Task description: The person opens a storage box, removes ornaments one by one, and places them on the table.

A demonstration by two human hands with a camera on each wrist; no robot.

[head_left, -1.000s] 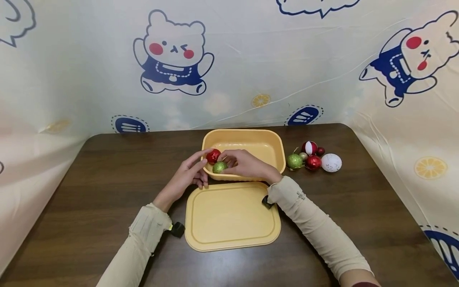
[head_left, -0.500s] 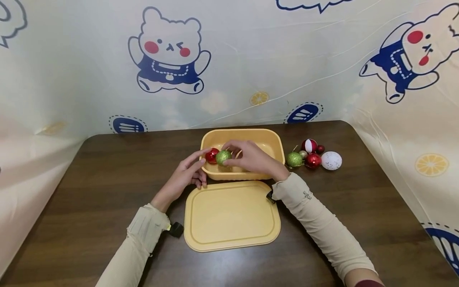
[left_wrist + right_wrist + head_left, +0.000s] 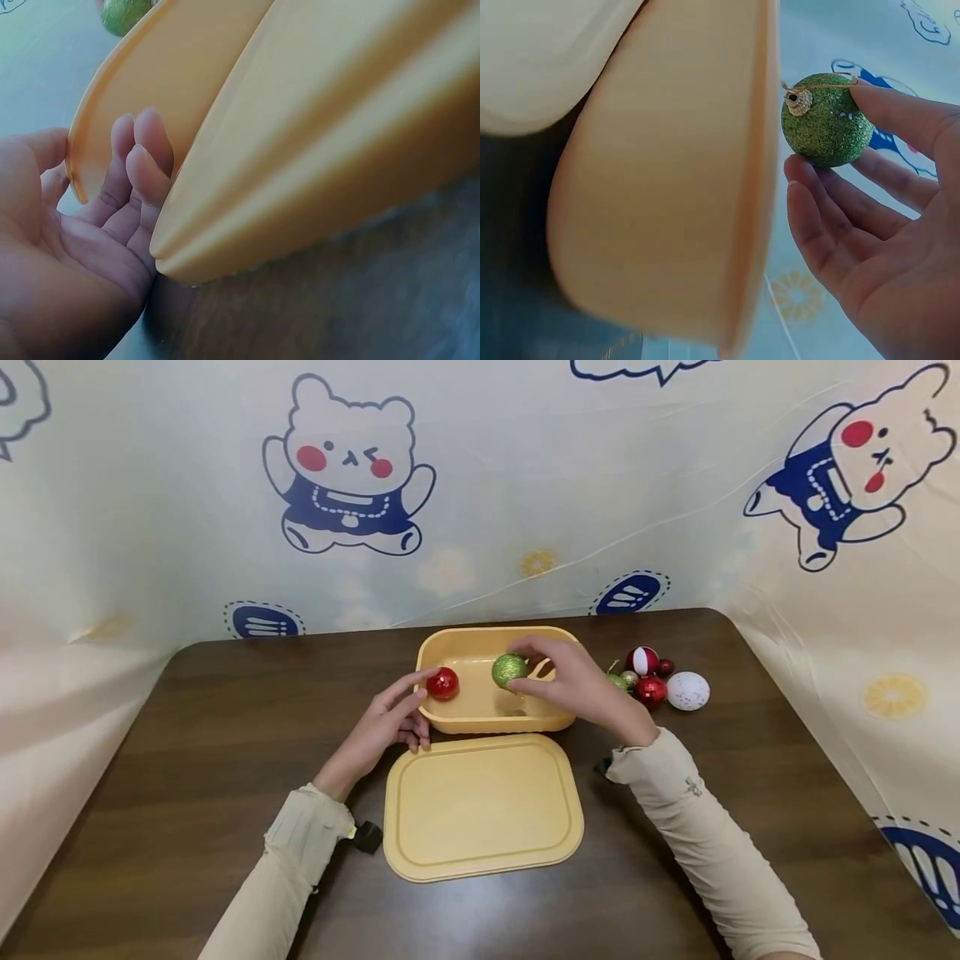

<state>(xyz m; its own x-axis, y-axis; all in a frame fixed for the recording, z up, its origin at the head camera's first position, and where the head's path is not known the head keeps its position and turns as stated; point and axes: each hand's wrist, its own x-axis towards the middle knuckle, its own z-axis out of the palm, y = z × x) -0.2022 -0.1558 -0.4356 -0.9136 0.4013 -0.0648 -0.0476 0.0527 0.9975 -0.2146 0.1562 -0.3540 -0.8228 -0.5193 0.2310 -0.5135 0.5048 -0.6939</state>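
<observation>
My right hand (image 3: 570,681) pinches a green glitter Christmas bauble (image 3: 510,671) between thumb and fingers, over the right half of a yellow plastic box (image 3: 487,725). In the right wrist view the bauble (image 3: 829,124) shows its gold cap and cord, above the box's rim. At the box's left end my left hand (image 3: 386,727) holds the rim, thumb and forefinger on it. Its other fingers (image 3: 146,176) curl beside the outer wall in the left wrist view. A shiny red bauble (image 3: 442,683) lies inside the box, close to the left fingertips.
The flat yellow lid (image 3: 483,810) lies on the dark wooden table (image 3: 247,735) in front of the box. To the right sit a red bauble (image 3: 651,692), a white speckled ball (image 3: 687,691), a red-and-white ball (image 3: 642,660) and smaller ones. A printed cloth hangs behind.
My right hand has lifted the green bauble from beside the red one and carried it right, to above the box. My left hand has stayed at the box's left rim.
</observation>
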